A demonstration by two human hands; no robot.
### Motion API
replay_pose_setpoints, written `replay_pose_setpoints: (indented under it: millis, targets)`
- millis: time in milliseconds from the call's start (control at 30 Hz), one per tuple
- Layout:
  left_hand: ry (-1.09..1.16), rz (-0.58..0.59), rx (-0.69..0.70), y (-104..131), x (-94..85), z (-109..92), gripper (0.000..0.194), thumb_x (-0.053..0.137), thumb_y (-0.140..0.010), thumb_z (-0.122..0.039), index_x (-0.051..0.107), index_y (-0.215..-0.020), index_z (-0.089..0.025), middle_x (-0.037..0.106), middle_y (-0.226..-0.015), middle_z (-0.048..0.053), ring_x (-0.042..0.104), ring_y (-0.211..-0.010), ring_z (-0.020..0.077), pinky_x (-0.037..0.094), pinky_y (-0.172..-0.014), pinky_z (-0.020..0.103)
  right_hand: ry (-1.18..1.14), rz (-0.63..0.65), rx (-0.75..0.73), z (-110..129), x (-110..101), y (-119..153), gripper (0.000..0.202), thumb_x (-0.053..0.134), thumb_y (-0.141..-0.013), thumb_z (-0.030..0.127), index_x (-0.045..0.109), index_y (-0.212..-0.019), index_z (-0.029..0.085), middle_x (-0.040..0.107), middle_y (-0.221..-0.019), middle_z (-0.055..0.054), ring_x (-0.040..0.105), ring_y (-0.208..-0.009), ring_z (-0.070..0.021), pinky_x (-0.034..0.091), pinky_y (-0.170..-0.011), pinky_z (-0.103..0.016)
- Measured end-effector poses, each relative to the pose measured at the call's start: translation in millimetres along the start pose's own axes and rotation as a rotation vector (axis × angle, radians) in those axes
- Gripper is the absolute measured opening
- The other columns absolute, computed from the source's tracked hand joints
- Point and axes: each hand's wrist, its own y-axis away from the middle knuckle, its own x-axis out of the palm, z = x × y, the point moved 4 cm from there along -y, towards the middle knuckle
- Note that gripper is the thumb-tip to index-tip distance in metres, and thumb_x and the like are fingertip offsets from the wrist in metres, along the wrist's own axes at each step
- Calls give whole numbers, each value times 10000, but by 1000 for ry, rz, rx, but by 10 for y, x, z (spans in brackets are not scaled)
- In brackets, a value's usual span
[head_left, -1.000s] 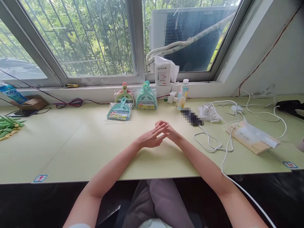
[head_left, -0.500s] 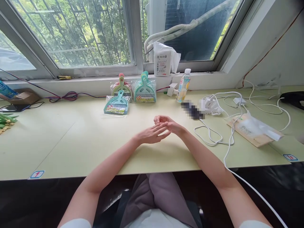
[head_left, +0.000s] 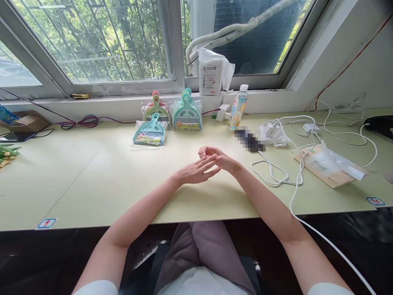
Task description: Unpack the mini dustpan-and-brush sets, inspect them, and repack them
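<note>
My left hand is stretched out over the table, fingers extended and holding nothing. Its fingertips overlap my right hand, whose fingers are loosely bent, partly hidden behind the left ones; I see no object in it. Beyond the hands stand packaged mini dustpan-and-brush sets: a blue one lying in front, a teal one and a red-and-green one behind it. A drink bottle with a white cap stands upright to the right of these.
A blurred dark object with a white cable lies right of my hands. Further right is a face-tissue pack. A white package and a yellow-handled tool rest on the sill. Green stalks lie far left.
The camera view has tilted slightly, so the scene sits a little higher. Both hands keep nearly the same pose, the left fingers shifting slightly against the right hand.
</note>
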Motion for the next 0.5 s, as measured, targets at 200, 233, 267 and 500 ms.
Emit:
replay_pose_setpoints:
  millis: [200,233,267,500]
  targets:
    - [-5,22,-11,-10,-8,-21,574,432,-881,-103,342,-1438,-212,336,-1501,129,194,-1421,256,285,-1150,483,10,5,51,3,14,3,296,667,-762,462,545,-828,201,433,-837,0,415,-698,-116,387,-683,-245]
    - [16,0,-9,-11,-25,-30,578,440,-881,-107,335,-1440,-214,313,-1512,129,190,-1424,262,288,-1149,486,7,4,49,5,17,2,290,666,-765,456,545,-830,201,435,-833,2,416,-696,-115,387,-680,-243]
    - [46,-37,-10,-15,-51,-42,584,448,-882,-110,326,-1443,-219,283,-1525,129,189,-1426,269,292,-1147,488,4,-2,45,8,20,1,288,668,-765,453,546,-828,200,440,-830,2,421,-700,-116,389,-682,-243]
    - [500,-592,-404,-129,-420,-26,472,506,-911,-215,372,-1356,-301,277,-1504,117,348,-1368,273,447,-1028,482,-12,-179,18,13,13,-17,259,690,-771,431,569,-830,211,525,-817,-7,518,-790,-148,419,-776,-279]
